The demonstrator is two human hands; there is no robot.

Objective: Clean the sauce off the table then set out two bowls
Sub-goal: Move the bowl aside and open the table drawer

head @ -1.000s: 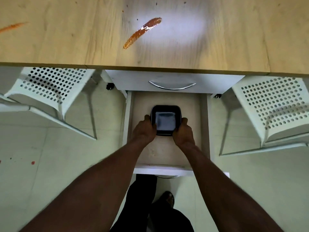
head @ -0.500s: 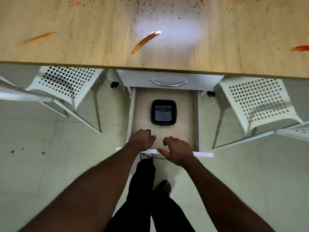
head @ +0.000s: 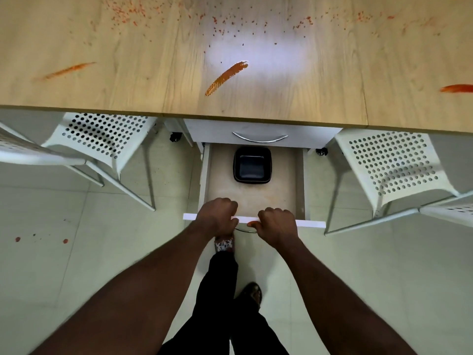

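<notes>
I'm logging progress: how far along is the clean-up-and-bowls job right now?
Done: nothing that shows. The sauce streak and specks are on the table, and no bowls are set out. In hand: the left hand and right hand hold the front edge of the open drawer, where a black bowl sits. Left: wipe the sauce, then set out two bowls.

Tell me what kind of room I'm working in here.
Probably a dining or canteen area: a wooden table streaked with sauce, white perforated chairs at it, and a drawer holding a black bowl.
</notes>
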